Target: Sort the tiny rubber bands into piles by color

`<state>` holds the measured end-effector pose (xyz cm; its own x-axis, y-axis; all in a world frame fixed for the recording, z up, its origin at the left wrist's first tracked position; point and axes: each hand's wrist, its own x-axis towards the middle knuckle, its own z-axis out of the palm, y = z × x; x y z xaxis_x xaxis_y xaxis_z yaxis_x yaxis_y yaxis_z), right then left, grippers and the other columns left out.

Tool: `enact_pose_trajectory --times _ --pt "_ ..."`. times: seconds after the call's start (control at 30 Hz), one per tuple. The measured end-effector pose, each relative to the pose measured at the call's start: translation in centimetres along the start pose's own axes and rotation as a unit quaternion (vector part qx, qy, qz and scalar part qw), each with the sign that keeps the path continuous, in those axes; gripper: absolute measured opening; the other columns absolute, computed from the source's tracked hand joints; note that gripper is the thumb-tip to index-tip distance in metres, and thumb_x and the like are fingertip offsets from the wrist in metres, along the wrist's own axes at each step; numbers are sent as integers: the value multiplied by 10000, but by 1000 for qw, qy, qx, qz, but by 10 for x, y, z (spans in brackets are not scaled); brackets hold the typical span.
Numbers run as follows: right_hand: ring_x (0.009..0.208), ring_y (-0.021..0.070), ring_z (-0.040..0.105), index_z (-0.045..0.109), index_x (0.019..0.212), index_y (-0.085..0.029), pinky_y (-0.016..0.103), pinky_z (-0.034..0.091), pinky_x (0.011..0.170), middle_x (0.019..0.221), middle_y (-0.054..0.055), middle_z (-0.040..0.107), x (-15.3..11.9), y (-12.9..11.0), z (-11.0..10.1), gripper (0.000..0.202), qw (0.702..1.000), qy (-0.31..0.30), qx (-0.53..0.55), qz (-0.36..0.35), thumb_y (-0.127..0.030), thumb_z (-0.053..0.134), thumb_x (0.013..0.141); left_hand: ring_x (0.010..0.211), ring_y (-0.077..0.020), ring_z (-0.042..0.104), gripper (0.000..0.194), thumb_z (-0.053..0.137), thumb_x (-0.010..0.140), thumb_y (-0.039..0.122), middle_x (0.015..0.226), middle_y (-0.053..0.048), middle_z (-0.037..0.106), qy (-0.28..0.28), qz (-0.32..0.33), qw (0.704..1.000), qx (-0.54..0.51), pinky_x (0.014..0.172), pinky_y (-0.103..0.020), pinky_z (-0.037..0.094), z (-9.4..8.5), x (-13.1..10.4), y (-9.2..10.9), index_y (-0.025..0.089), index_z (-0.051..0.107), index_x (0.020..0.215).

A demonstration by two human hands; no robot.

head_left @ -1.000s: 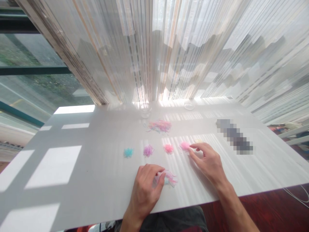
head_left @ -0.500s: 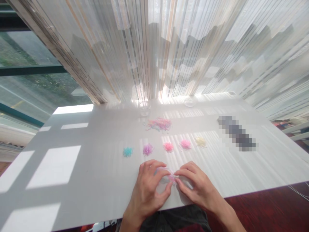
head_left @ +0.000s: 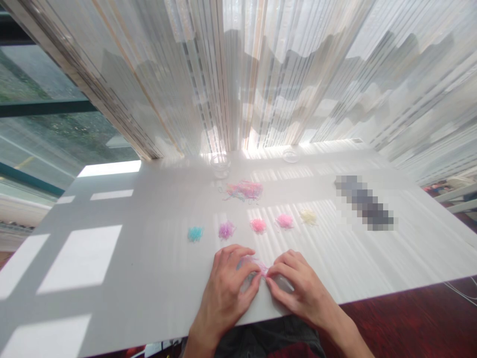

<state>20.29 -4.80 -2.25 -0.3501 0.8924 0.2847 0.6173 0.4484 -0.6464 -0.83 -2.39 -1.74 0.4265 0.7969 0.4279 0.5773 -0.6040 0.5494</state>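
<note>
My left hand [head_left: 231,284] is closed in a pinch, thumb against index finger, on thin pink elastic bands. Opposite it, my right hand [head_left: 303,282] pinches at the same spot, its fingertips almost touching the left ones. More lilac and pink elastic bands [head_left: 254,260] lie just beyond the fingertips, partly hidden by the left hand. Ahead on the table is a row of small piles: teal bands [head_left: 195,234], purple bands [head_left: 225,229], coral-pink bands [head_left: 258,225], light-pink bands [head_left: 285,221] and pale-yellow bands [head_left: 308,217].
Behind the row lies a mixed multicoloured heap of bands [head_left: 244,190]. Farther back on the white table [head_left: 156,268] are a clear container [head_left: 220,166] and a clear round lid or dish [head_left: 291,156]. A blurred dark object [head_left: 364,203] lies right. A striped curtain [head_left: 238,74] hangs behind.
The left thumb and index finger have closed together, and the fingertips of both hands have drawn closer over the pink bands. The view has shifted slightly; the piles are unchanged.
</note>
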Motion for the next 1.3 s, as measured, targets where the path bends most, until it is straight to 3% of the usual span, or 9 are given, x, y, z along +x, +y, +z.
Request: enact_pose_trajectory --times 0.27,0.63,1.3 --pt "842 208 640 667 1021 -235 351 562 741 908 43 664 1 2 1 109 999 51 19 -2 -147 645 960 1091 -254 607 101 627 988 160 1126 -76 708 17 9 1000 -3 938 -435 526 0 -1 -3 235 690 1015" --pt "822 197 664 687 1007 -241 331 594 729 900 48 670 13 5 2 100 998 57 35 -6 -168 628 973 1009 -240 654 85 628 995 180 1046 -77 722 61 6 998 7 873 -400 548 1 1 -3 220 690 1038" --pt "840 181 670 697 988 -237 304 577 750 904 38 666 14 10 3 104 995 68 68 11 -153 644 956 1024 -246 647 198 624 997 164 1078 -78 724 55 -9 998 8 900 -400 501 3 -2 -6 198 625 1192"
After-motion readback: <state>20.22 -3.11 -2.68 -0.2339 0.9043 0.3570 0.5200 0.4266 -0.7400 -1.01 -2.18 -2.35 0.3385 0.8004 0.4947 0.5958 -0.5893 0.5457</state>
